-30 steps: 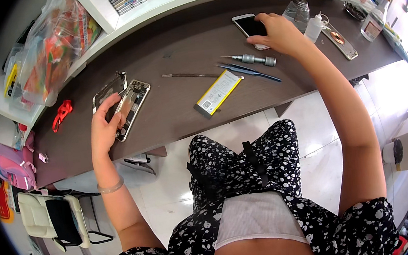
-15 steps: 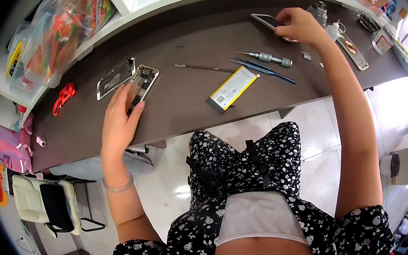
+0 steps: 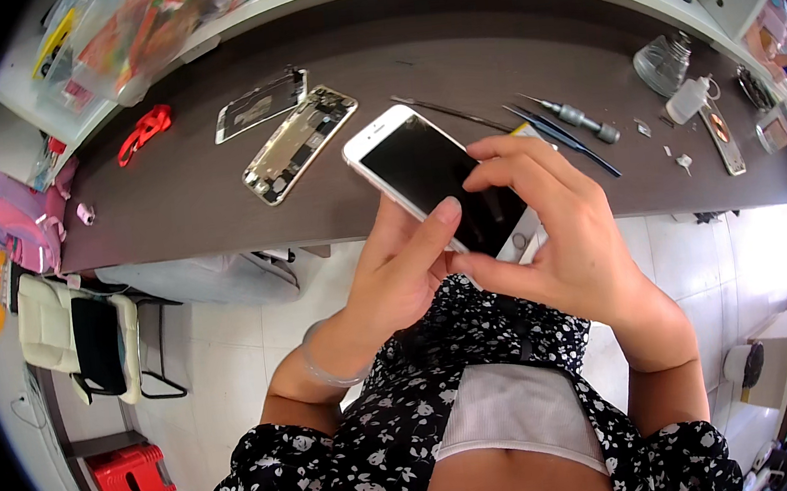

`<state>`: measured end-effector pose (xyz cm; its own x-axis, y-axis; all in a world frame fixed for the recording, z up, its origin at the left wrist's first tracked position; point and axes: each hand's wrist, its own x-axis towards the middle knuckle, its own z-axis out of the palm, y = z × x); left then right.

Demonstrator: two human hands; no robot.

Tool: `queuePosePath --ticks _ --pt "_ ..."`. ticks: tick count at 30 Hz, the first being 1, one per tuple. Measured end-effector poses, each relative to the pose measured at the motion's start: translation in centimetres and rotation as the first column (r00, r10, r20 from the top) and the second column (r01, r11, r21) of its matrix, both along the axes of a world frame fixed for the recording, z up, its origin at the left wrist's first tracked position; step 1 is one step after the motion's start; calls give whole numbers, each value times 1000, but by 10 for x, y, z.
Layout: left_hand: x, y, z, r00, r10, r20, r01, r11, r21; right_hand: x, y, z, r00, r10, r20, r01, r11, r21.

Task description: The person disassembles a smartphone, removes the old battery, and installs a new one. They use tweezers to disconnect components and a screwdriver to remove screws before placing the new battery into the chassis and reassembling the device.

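A white smartphone with a dark screen is held between my two hands above the desk's front edge. My left hand grips its left long side, thumb along the edge. From the right, my right hand closes on the lower end, with its fingers over the screen and the thumb below. Beyond and to the left, an opened phone housing lies with its inner parts showing. A detached white-edged screen panel is just behind it. Only a yellow edge of the battery shows, behind my right hand.
Behind the phone lie a thin metal pry tool, dark blue tweezers and a grey screwdriver. A glass bottle, a white squeeze bottle and another phone part are at right. A red strap lies at left.
My right hand has brought the white phone from the back right to the desk's front. My left hand has left the opened housing and now holds the phone too. The view has shifted.
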<state>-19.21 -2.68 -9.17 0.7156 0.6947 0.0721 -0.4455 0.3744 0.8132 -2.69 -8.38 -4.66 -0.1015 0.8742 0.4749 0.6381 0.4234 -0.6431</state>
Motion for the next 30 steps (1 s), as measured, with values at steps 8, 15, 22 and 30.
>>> queuePosePath --ticks 8,15,22,30 --pt "-54 8 -11 967 147 -207 -129 987 94 29 4 -31 954 -6 301 -14 998 65" --pt "-54 33 -17 839 460 -291 -214 770 600 24 0 -49 908 -72 413 -8 982 189" --pt "-38 45 19 631 462 -623 188 688 701 35 4 -62 952 -126 279 -8 901 434" --pt "-28 58 24 588 439 -680 361 610 705 41 2 -62 984 -148 -97 176 886 429"
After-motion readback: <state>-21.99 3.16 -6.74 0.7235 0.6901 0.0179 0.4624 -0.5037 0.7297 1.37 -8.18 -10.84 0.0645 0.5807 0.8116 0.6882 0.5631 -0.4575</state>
